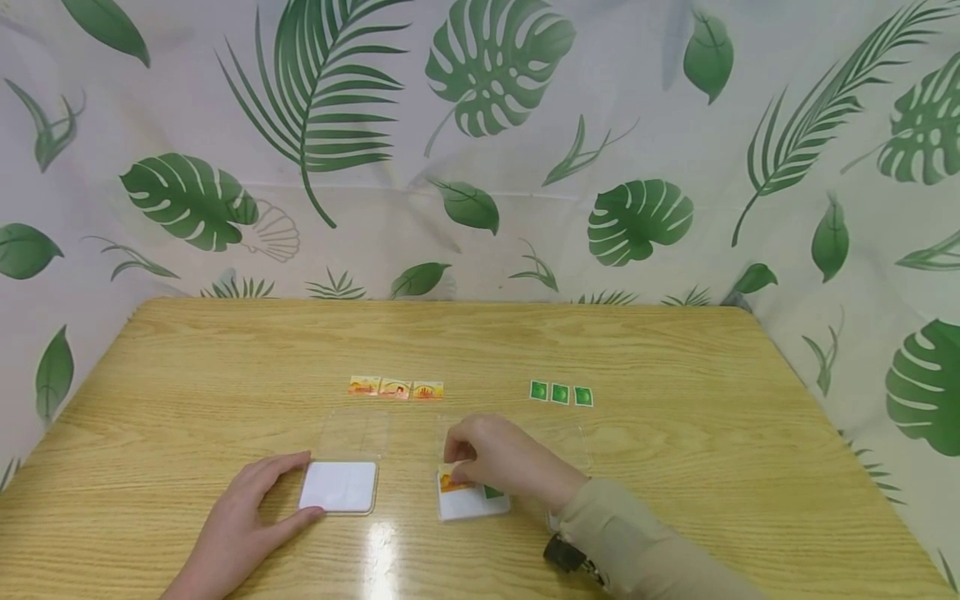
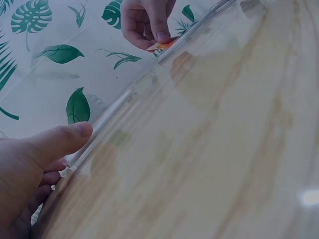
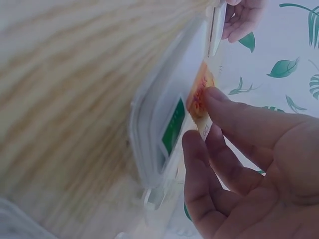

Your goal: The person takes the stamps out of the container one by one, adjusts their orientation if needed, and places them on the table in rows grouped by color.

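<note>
Over middle box, right hand pinches orange stamp; left hand, thumb and fingers spread, holds left box

Rightmost case partly behind sleeve, sleeve cropped below; green stamps, print illegible

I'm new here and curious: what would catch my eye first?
Big green leaves on the backdrop catch the eye first, behind the wooden table. Nearer, the right hand pinches an orange stamp over a white case. Beyond it, three orange stamps lie in a row on the left and three green stamps on the right.
</note>
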The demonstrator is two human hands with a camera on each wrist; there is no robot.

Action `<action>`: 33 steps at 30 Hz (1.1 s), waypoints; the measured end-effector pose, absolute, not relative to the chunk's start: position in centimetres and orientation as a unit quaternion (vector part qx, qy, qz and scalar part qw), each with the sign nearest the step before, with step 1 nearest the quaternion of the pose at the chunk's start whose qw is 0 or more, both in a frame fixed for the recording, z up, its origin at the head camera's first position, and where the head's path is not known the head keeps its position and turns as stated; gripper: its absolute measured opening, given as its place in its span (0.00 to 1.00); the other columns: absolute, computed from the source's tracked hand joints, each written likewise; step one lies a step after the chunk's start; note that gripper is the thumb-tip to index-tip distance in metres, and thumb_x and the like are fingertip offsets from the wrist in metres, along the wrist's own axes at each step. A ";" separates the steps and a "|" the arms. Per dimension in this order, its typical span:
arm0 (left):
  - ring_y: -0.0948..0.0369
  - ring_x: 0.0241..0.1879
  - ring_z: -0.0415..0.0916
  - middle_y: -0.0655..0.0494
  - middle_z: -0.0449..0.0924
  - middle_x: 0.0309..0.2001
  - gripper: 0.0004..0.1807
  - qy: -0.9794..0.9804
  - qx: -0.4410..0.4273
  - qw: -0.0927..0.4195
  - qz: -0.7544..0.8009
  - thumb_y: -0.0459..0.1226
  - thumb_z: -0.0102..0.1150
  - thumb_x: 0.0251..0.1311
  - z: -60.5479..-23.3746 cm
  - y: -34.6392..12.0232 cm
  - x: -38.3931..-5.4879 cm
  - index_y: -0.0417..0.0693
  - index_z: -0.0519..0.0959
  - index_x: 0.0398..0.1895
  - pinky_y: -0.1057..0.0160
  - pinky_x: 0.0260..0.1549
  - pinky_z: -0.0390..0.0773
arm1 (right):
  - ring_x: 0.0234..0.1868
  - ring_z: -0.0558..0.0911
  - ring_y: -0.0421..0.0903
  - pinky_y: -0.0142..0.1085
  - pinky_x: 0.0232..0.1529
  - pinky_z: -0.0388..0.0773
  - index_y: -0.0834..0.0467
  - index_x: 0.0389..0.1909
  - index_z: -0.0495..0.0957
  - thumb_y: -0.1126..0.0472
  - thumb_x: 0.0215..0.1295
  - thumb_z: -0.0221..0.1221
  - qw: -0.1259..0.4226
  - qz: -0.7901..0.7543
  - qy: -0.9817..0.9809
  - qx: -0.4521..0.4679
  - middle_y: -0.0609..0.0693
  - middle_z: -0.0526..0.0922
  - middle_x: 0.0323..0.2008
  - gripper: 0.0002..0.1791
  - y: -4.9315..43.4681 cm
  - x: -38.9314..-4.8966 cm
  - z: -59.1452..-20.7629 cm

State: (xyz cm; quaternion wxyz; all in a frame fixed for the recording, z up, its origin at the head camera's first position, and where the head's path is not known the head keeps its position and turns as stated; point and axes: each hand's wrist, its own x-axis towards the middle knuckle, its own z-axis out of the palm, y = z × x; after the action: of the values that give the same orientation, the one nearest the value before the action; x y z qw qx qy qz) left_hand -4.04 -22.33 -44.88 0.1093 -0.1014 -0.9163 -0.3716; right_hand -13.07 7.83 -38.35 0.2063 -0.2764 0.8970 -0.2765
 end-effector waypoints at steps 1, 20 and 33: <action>0.50 0.55 0.69 0.52 0.77 0.53 0.32 -0.916 -0.101 0.110 -0.371 0.46 0.75 0.45 -44.9 -22.3 -4.0 0.47 0.76 0.55 0.44 0.53 0.67 | 0.31 0.73 0.38 0.29 0.33 0.74 0.51 0.28 0.80 0.64 0.57 0.67 0.209 -0.280 0.896 -0.275 0.38 0.76 0.28 0.06 7.9 -13.1 -38.3; 0.49 0.55 0.69 0.52 0.77 0.53 0.31 -0.916 -0.100 0.106 -0.374 0.46 0.74 0.47 -44.7 -22.3 -3.9 0.47 0.76 0.55 0.43 0.53 0.67 | 0.30 0.77 0.39 0.30 0.30 0.77 0.51 0.29 0.82 0.65 0.59 0.65 0.234 -0.308 0.877 -0.284 0.38 0.80 0.29 0.05 8.3 -14.0 -37.6; 0.48 0.56 0.68 0.51 0.77 0.54 0.32 -0.918 -0.097 0.099 -0.372 0.47 0.73 0.47 -44.8 -22.3 -3.9 0.47 0.76 0.55 0.41 0.53 0.68 | 0.32 0.77 0.40 0.32 0.33 0.77 0.53 0.31 0.83 0.65 0.60 0.64 0.255 -0.335 0.865 -0.274 0.40 0.80 0.29 0.03 8.5 -15.4 -37.2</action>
State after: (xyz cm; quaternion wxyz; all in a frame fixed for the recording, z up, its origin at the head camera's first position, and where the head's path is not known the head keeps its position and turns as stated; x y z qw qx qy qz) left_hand -3.93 -22.35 -44.80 0.0986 -0.0971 -0.9178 -0.3722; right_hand -15.36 8.49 -37.18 0.2547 -0.2745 0.8645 -0.3352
